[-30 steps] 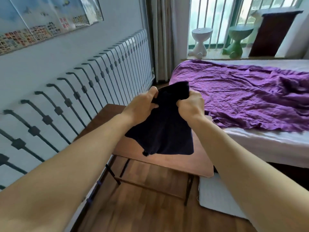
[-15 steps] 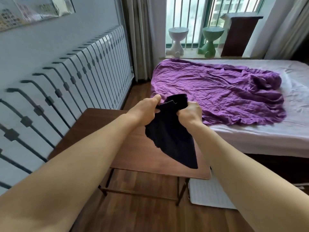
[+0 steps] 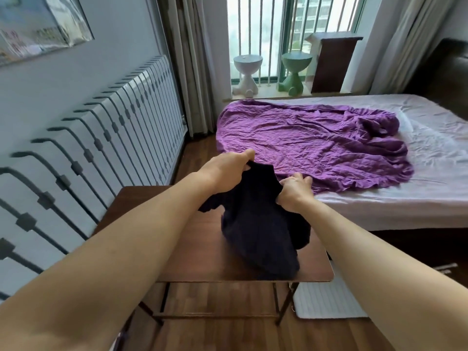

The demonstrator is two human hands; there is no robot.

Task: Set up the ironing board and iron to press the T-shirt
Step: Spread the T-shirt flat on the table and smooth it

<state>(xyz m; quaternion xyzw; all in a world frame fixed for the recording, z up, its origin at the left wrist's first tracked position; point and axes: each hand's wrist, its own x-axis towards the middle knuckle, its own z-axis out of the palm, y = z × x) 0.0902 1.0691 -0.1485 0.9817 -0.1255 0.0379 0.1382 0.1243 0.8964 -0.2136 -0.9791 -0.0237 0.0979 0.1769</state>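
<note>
A dark navy T-shirt (image 3: 255, 229) hangs bunched above a small brown wooden table (image 3: 192, 259), its lower folds resting on the tabletop. My left hand (image 3: 225, 171) pinches the shirt's top edge between thumb and fingers. My right hand (image 3: 295, 191) grips the cloth's right side, fingers partly spread over it. No iron or ironing board shows in the head view.
A bed (image 3: 415, 198) with a crumpled purple sheet (image 3: 311, 145) lies right behind the table. A white radiator (image 3: 101, 148) lines the left wall. A white mat (image 3: 326, 300) lies on the wood floor by the table leg. Two stools stand at the window.
The shirt has dropped from hanging in the air to touching the tabletop. Both hands moved lower and slightly apart, and the view shifted to the right.
</note>
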